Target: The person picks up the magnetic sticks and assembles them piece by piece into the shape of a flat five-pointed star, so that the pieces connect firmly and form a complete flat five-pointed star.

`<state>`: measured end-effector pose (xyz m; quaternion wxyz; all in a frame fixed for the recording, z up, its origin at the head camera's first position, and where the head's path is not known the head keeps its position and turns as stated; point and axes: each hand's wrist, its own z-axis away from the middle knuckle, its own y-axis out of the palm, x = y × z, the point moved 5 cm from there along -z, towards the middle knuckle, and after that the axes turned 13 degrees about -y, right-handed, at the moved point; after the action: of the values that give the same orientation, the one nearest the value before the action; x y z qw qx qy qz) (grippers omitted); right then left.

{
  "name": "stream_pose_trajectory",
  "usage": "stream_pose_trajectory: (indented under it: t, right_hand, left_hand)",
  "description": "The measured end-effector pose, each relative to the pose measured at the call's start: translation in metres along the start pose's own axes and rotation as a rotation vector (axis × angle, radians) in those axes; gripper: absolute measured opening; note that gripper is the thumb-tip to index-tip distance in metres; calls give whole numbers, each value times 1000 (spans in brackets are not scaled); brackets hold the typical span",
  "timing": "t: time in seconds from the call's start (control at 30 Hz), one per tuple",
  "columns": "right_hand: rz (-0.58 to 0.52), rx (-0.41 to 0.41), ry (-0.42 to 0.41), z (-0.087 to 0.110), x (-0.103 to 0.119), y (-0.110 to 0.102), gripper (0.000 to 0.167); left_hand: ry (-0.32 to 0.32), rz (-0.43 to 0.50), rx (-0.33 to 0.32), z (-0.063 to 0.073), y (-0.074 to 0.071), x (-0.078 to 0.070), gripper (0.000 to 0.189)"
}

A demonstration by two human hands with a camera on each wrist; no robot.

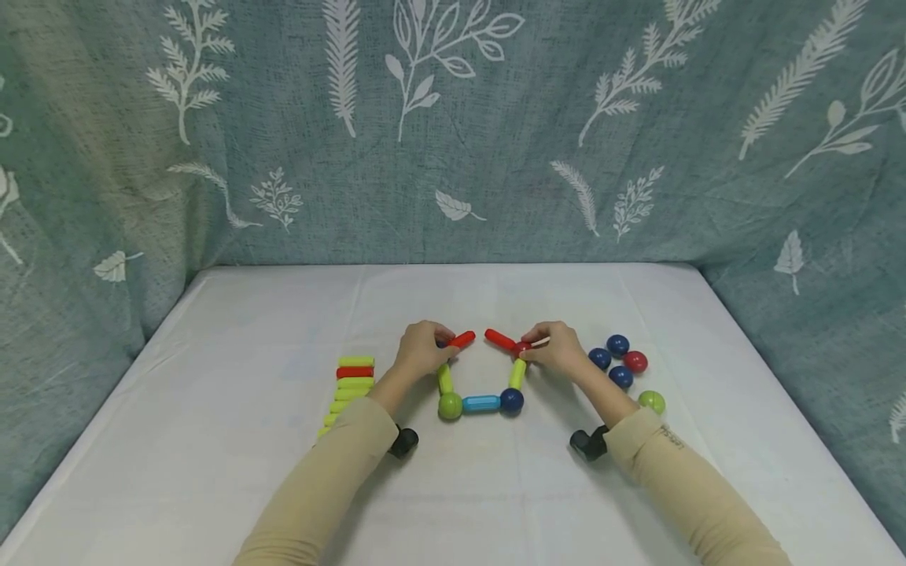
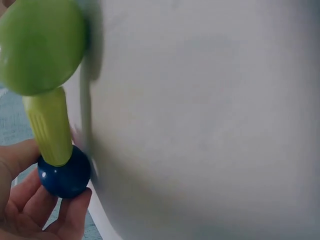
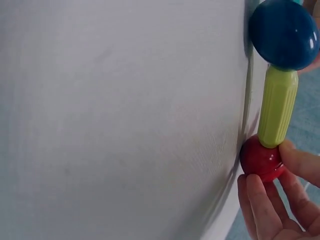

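Sticks and balls lie joined in a U on the table. Its near side is a light blue stick (image 1: 482, 404) between a green ball (image 1: 450, 406) and a dark blue ball (image 1: 512, 401). A yellow-green stick (image 1: 444, 379) runs from the green one to a smaller-looking blue ball (image 2: 67, 176), which my left hand (image 1: 422, 347) pinches. Opposite, another yellow-green stick (image 1: 517, 374) leads to a red ball (image 3: 260, 158), held in the fingertips of my right hand (image 1: 557, 348). Two red sticks (image 1: 463, 339) slant inward at the far end, their tips apart.
Left of the U, a row of yellow-green sticks with one red stick (image 1: 355, 373) is partly hidden by my left sleeve. Several loose balls, blue (image 1: 618, 345), red (image 1: 635, 362) and green (image 1: 652, 402), sit to the right. A patterned curtain (image 1: 453, 173) hangs behind the white table (image 1: 453, 503).
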<state>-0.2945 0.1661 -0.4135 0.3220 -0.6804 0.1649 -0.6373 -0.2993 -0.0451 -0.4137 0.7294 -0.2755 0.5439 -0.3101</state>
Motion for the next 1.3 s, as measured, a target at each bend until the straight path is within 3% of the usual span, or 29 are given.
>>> stream_pose_trajectory:
  t: [0.23, 0.4, 0.53, 0.67, 0.97, 1.3]
  right_hand:
    - [-60, 63, -76, 8, -6, -14, 30]
    - [-109, 35, -92, 17, -20, -55, 39]
    - [-85, -8, -47, 27, -39, -93, 44]
    - [-36, -16, -18, 34, -55, -114, 46]
    - [72, 104, 72, 33, -77, -115, 50]
    - [120, 133, 65, 26, -77, -114, 46]
  left_hand:
    - [-7, 36, -11, 2, 4, 3, 23]
    - [11, 49, -15, 3, 4, 5, 24]
    - [18, 64, -9, 4, 1, 7, 26]
    - [30, 56, 4, 3, -1, 8, 30]
    - [45, 95, 63, 5, -6, 10, 28]
    - [26, 130, 73, 5, -9, 16, 26]
